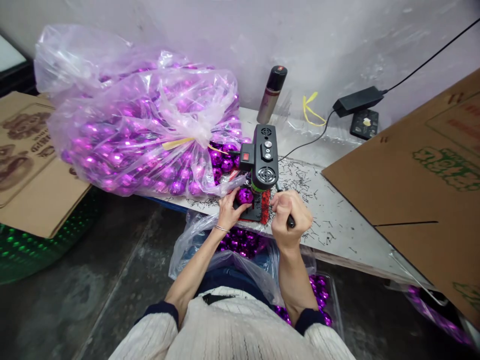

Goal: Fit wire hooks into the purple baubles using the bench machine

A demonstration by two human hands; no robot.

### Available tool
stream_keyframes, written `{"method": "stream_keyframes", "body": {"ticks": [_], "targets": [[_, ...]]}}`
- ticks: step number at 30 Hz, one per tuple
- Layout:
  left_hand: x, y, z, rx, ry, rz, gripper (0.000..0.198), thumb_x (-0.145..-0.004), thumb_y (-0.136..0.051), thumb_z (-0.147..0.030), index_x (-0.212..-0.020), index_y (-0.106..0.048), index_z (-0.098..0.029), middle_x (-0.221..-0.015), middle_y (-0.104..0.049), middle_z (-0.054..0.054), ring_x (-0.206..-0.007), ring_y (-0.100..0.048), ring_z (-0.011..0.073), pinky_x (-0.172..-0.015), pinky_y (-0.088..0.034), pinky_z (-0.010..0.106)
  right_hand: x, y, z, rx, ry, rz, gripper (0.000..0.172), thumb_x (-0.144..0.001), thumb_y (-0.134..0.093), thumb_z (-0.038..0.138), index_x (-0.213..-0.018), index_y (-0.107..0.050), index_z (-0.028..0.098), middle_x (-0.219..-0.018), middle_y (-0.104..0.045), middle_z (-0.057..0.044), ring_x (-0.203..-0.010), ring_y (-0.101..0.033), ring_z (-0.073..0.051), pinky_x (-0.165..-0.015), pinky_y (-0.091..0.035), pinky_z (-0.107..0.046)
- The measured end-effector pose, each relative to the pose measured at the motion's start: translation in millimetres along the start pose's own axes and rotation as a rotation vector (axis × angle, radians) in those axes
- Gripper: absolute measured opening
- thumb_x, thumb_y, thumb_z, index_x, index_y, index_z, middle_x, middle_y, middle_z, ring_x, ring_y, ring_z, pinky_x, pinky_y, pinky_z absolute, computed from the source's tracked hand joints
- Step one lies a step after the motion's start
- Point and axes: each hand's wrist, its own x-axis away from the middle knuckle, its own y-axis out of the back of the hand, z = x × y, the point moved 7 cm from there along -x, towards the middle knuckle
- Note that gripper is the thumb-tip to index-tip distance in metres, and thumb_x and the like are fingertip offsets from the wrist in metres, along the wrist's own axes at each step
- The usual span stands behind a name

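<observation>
Between the thumb and fingers of my left hand is a shiny purple faceted ball. It sits under the head of a small black bench machine, which has a red switch and round vents on top. My right hand is wrapped in a fist round the machine's black lever handle. A red bristly strip stands on the machine's base between my hands. The contact point between ball and machine is hidden by the machine's head.
A big clear bag of purple balls fills the left of the bench. Black scraps litter the bench top. A spray can, a power adapter and a cardboard box stand behind and right. Another bag of balls lies on my lap.
</observation>
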Motion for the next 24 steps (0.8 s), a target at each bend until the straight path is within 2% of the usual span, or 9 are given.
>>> {"method": "stream_keyframes", "body": {"ticks": [4,6,15,24], "targets": [[-2,-8.2,-9,-0.06,-0.174,0.046,0.071,-0.084,-0.075,-0.054,-0.142,-0.053,-0.02,-0.135,-0.066,0.017,-0.128,-0.062,0.0327,-0.112,-0.042,0.052,2,1,1,0.008,0.014,0.004,0.026,-0.096,-0.046,0.01,-0.073,-0.052,0.021,-0.067,-0.057,0.0,-0.065,-0.057,-0.012,-0.061,-0.043,-0.029],[-2,-12.3,-11,-0.069,-0.216,0.054,0.07,-0.086,-0.073,-0.054,-0.142,-0.052,-0.019,-0.135,-0.066,0.017,-0.128,-0.061,0.0319,-0.113,-0.042,0.052,3,1,1,0.013,0.026,0.01,0.025,-0.095,-0.046,0.01,-0.074,-0.052,0.021,-0.068,-0.059,0.0,-0.066,-0.058,-0.012,-0.062,-0.043,-0.029],[0,-15.2,-6,-0.045,-0.277,0.043,0.069,-0.089,-0.067,-0.055,-0.145,-0.048,-0.019,-0.135,-0.065,0.017,-0.127,-0.062,0.0313,-0.111,-0.045,0.051,19,-2,1,0.034,0.108,0.021,0.024,-0.093,-0.047,0.005,-0.076,-0.051,0.022,-0.069,-0.06,0.0,-0.065,-0.06,-0.012,-0.059,-0.044,-0.027],[2,-15.8,-9,-0.061,-0.296,0.018,0.069,-0.088,-0.07,-0.054,-0.144,-0.049,-0.019,-0.135,-0.065,0.017,-0.126,-0.062,0.0306,-0.11,-0.047,0.05,42,-9,-14,0.016,0.104,-0.018,0.022,-0.095,-0.045,0.012,-0.076,-0.052,0.022,-0.069,-0.06,0.0,-0.067,-0.06,-0.013,-0.062,-0.046,-0.027]]}}
